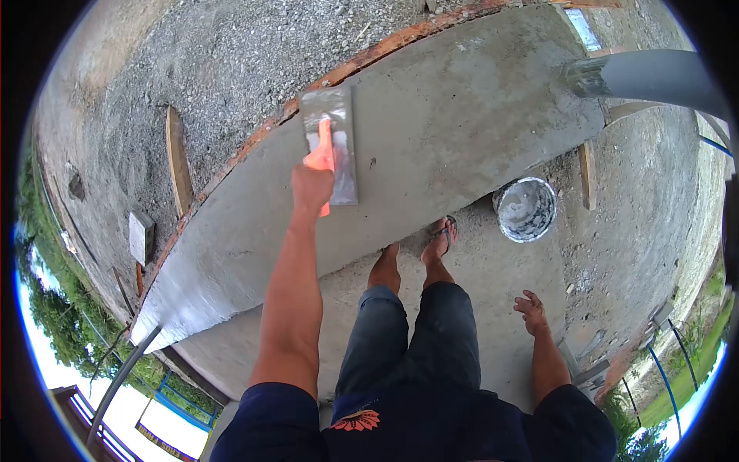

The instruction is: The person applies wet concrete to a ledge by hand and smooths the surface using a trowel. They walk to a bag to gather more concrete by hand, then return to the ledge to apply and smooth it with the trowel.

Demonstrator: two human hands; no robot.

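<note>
My left hand (312,189) is wrapped round the orange handle of a flat, rectangular metal trowel (344,165). The trowel's blade lies against the grey wet-looking concrete surface (439,115), close to its far wooden edge board (392,42). My right hand (531,312) hangs free at the right of my legs, its fingers apart and nothing in it. A bucket (526,209) smeared with grey cement stands on the ground beyond my right hand, beside the slab's near edge.
A thick grey pipe (654,75) rises from the slab's right end, a thinner dark pipe (123,373) from its left end. Wooden stakes (178,162) and a concrete block (142,237) lie by the gravel (231,77). My feet (437,240) are at the near edge.
</note>
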